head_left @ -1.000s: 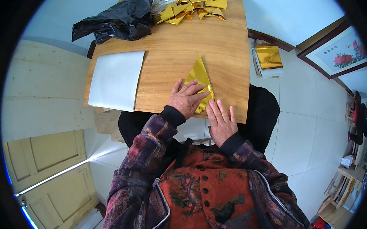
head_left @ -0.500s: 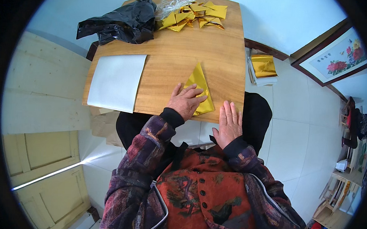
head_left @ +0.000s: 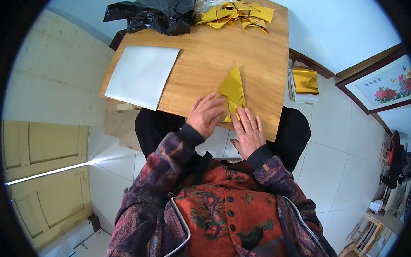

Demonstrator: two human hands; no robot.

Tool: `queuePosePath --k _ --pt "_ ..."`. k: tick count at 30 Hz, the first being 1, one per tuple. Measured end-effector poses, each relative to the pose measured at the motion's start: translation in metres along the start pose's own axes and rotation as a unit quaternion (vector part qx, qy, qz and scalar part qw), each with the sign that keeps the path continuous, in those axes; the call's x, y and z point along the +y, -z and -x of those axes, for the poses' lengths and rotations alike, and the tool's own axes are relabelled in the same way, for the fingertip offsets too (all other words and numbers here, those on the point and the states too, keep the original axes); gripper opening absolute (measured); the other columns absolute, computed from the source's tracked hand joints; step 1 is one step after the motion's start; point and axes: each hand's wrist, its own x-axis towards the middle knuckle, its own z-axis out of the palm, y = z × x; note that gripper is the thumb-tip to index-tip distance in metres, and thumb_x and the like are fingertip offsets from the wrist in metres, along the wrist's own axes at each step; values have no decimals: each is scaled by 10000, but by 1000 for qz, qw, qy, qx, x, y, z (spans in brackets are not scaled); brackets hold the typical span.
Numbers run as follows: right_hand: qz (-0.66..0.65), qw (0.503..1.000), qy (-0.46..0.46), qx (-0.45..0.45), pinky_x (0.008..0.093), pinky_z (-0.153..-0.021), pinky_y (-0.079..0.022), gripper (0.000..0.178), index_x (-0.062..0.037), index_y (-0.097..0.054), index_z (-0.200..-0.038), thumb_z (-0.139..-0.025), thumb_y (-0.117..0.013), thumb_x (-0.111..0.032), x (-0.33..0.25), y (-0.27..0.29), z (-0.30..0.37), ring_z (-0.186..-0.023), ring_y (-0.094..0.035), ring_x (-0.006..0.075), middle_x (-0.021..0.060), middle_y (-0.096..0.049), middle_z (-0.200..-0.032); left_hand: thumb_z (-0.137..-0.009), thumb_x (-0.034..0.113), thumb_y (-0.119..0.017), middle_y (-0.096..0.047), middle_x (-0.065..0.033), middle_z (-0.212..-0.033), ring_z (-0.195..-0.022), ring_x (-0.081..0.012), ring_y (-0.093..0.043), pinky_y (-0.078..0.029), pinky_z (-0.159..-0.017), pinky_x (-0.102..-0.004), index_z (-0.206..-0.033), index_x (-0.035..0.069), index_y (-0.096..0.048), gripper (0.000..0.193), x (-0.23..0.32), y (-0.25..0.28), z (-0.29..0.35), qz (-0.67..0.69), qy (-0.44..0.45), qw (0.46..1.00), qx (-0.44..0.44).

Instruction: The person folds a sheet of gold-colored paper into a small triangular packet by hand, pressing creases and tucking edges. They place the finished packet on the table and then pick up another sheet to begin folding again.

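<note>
A folded gold paper triangle (head_left: 232,86) lies near the front edge of the wooden table (head_left: 203,60). My left hand (head_left: 206,114) rests flat on the table just left of the paper's lower end, fingers spread. My right hand (head_left: 247,132) lies flat over the paper's lower tip, pressing it against the table. Neither hand grips anything.
A white sheet (head_left: 141,74) lies on the table's left side. At the far edge sit a crumpled black plastic bag (head_left: 153,11) and a pile of folded gold papers (head_left: 236,14). A stack of gold sheets (head_left: 304,82) lies on the floor right of the table, near a framed flower picture (head_left: 383,85).
My right hand has moved up from the table edge onto the lower tip of the gold paper. My left hand has shifted slightly left, off the paper.
</note>
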Motion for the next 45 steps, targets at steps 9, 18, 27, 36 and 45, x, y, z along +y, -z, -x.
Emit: queuePosePath --k 9,18,27,36,45 --pt "-3 1000 -6 -2 505 -1145 -225 879 -151 -350 -1480 -710 -770 -204 -1 0 0 -1445 -238 268 81 -254 -1566 -747 90 -722 -585 -54 -1236 -1351 -321 -408 -248 -1118 -536 -1039 146 -666 302 38 -16 29 -29 107 992 54" --pt "-3 1000 -4 10 496 -1147 -214 869 -145 -369 -1458 -685 -764 -187 -1 -1 0 -1449 -233 259 75 -259 -1561 -752 192 -746 -560 16 -1310 -1337 -242 -428 -257 -1121 -525 -1139 223 -673 396 28 -16 29 -152 -20 988 30" --pt "2 1000 -1 20 499 -1139 -233 854 -148 -363 -1460 -694 -741 -164 0 -1 -1 -1444 -246 258 72 -266 -1558 -754 206 -736 -551 32 -1330 -1349 -215 -419 -171 -1151 -524 -1177 222 -658 430 27 -15 39 -226 -41 973 22" --pt "3 1000 3 29 504 -1132 -250 848 -147 -356 -1467 -701 -720 -134 0 -3 -1 -1439 -256 265 77 -283 -1551 -750 167 -719 -556 28 -1318 -1353 -224 -414 -152 -1148 -543 -1208 206 -643 466 32 -12 47 -247 -25 969 6" --pt "-8 1000 4 20 512 -1133 -249 810 -141 -361 -1469 -737 -706 -165 2 -4 1 -1434 -264 277 87 -283 -1552 -755 303 -726 -454 -15 -1451 -1390 -247 -360 -143 -1152 -541 -1320 130 -570 612 40 4 44 -195 -11 981 -11"
